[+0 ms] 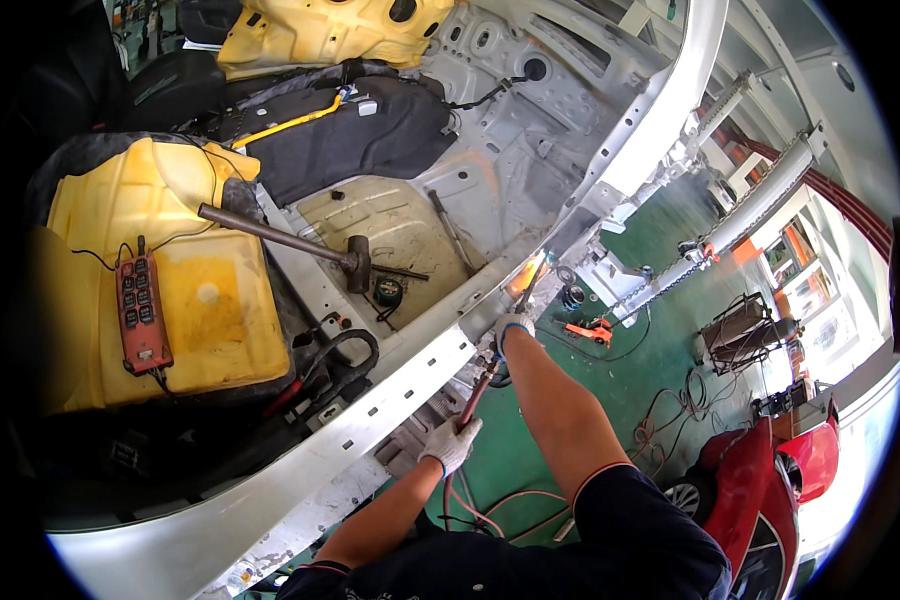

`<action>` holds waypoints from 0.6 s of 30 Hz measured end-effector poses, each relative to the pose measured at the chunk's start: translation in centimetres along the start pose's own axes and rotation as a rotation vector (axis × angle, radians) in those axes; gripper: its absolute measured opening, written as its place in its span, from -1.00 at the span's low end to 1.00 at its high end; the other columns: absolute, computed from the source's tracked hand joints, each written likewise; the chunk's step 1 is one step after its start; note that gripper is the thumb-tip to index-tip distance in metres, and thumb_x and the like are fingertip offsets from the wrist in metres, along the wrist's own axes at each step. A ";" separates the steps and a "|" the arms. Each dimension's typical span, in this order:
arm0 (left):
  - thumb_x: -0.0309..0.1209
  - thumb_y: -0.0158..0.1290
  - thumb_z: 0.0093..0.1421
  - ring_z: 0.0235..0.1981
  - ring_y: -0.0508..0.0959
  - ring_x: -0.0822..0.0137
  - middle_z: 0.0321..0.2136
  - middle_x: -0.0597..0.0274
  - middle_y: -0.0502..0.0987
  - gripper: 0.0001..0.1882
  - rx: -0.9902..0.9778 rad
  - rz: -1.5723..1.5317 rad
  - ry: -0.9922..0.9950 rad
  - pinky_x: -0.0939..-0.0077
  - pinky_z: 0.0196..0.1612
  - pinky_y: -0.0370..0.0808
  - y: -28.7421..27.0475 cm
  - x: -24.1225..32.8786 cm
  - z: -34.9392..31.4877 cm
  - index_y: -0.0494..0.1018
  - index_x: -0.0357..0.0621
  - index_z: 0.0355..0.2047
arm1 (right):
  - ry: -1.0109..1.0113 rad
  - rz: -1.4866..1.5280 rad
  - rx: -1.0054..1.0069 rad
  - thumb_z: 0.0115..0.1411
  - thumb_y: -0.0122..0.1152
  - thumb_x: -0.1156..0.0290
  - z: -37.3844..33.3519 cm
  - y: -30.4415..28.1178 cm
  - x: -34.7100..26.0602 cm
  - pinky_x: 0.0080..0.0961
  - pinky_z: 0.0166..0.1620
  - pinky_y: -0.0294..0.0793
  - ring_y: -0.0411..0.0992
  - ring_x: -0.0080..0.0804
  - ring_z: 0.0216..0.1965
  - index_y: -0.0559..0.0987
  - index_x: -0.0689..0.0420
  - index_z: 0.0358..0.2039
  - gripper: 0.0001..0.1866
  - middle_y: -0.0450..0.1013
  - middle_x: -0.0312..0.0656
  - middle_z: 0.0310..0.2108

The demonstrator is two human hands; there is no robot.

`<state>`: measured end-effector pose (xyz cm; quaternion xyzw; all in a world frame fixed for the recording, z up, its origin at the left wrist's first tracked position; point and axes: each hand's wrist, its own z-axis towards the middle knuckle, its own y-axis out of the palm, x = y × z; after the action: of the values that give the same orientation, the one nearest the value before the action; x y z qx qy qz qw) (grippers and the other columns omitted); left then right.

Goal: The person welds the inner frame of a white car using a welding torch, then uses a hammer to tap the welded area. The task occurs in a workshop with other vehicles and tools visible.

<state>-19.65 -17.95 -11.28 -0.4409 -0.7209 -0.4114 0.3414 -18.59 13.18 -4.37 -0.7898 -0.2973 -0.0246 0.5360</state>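
White knitted gloves cover both my hands. My left hand is closed round the red handle or hose end of a gas torch. Farther along, my right hand is closed at the torch's front part, its fingers mostly hidden from above. Beyond the right hand a thin metal tube points at the sill of a stripped car body, where the metal by the pillar foot glows orange. No separate flame can be made out against the glow.
A sledgehammer, a tape measure, and a bar lie inside the body. A red remote control rests on yellow padding. At right are a chained pulling arm, an orange clamp, hoses and a red car.
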 end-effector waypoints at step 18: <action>-0.04 0.17 0.38 -0.66 0.48 0.47 -0.64 0.33 0.49 -0.60 -0.012 -0.062 0.032 0.51 -0.56 0.41 -0.9 0.4 -1.2 0.51 -0.17 -0.16 | 0.098 0.274 -0.070 0.27 0.23 0.28 2.0 0.6 -1.2 -0.17 0.04 0.64 0.61 -0.06 0.09 0.71 0.16 0.02 -0.62 0.61 -0.01 0.10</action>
<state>-20.43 -19.08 -10.68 -0.4137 -0.7262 -0.4333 0.3372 -19.90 14.24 -6.18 -0.8390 -0.1591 -0.0002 0.5204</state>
